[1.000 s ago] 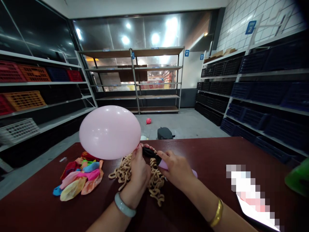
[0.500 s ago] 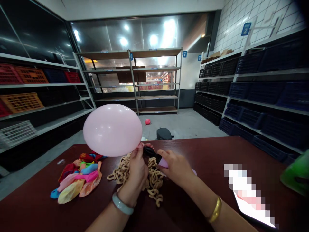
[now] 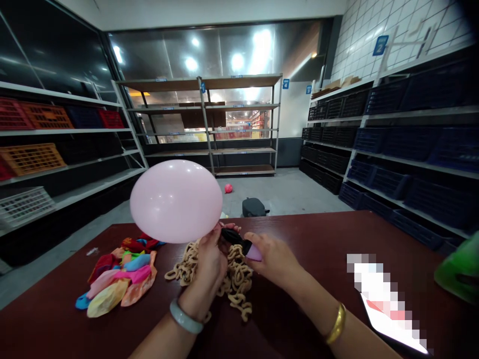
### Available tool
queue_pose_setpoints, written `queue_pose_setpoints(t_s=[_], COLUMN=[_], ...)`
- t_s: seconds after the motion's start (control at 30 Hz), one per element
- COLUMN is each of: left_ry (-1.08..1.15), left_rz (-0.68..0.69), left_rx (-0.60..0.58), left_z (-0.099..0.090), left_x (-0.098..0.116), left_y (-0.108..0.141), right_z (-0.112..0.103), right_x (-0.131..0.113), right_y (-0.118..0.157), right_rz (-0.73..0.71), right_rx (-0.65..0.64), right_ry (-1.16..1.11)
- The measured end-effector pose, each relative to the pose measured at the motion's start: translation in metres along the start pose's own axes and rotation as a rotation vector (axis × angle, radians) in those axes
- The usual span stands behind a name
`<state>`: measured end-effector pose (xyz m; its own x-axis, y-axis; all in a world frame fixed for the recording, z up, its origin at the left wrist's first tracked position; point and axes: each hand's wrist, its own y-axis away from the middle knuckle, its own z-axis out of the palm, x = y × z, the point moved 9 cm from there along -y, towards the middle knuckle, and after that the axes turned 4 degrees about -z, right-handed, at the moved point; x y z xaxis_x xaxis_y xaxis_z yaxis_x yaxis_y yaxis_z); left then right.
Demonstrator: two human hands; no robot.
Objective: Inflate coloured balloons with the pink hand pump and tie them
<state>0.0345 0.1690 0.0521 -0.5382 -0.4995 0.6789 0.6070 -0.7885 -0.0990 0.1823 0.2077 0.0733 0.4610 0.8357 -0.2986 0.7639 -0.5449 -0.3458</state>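
Note:
A large inflated pale pink balloon (image 3: 175,202) extends to the left from my left hand (image 3: 211,257), which pinches its neck at the tip of a balloon pump. This hand pump (image 3: 231,235) has a black front end and a purple body. My right hand (image 3: 271,259) is wrapped around the purple part, with its fingers closed. Beneath both hands lies a heap of tan, looped, chain-like material (image 3: 239,281) on the table. Loose uninflated balloons (image 3: 123,276) in several colours are piled to the left of my left hand.
The dark red table (image 3: 307,319) has a phone-like bright screen (image 3: 392,319), partly pixelated, at right, and a green object (image 3: 458,274) at its right edge. Beyond it, a dark bag (image 3: 253,207) and a small pink ball (image 3: 228,188) lie on the floor. Shelves with crates flank the room.
The purple end of the pump that stuck out beyond my right hand no longer shows. My left wrist has shifted slightly left; the balloon looks marginally fuller.

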Motion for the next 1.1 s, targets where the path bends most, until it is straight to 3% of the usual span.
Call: queue_pose_setpoints(t_s=[0.3, 0.37, 0.5, 0.57, 0.7, 0.9, 1.03, 1.1], left_ry=[0.029, 0.047, 0.080, 0.078, 0.084, 0.108, 0.135, 0.157], left_rz=[-0.013, 0.011, 0.083, 0.083, 0.047, -0.095, -0.197, -0.280], left_rx=[0.035, 0.087, 0.326, 0.327, 0.201, 0.132, 0.085, 0.045], left_z=[-0.001, -0.011, -0.051, -0.056, -0.044, -0.028, -0.018, -0.011], left_x=[0.001, 0.011, 0.043, 0.051, 0.044, 0.023, 0.009, -0.006], left_y=[-0.004, -0.013, -0.032, -0.038, -0.036, -0.024, -0.017, -0.009], right_z=[-0.002, -0.001, -0.001, -0.003, -0.006, 0.010, 0.010, -0.001], right_x=[-0.007, -0.006, 0.007, 0.021, 0.051, 0.088, 0.094, 0.080], right_y=[0.002, 0.003, 0.001, -0.001, -0.003, 0.002, 0.002, -0.001], right_rz=[-0.005, -0.012, 0.027, 0.078, 0.184, 0.293, 0.325, 0.273], right_rx=[0.015, 0.010, -0.007, -0.001, -0.010, -0.133, -0.138, -0.047], right_ry=[0.078, 0.086, 0.116, 0.142, 0.235, 0.343, 0.360, 0.348])
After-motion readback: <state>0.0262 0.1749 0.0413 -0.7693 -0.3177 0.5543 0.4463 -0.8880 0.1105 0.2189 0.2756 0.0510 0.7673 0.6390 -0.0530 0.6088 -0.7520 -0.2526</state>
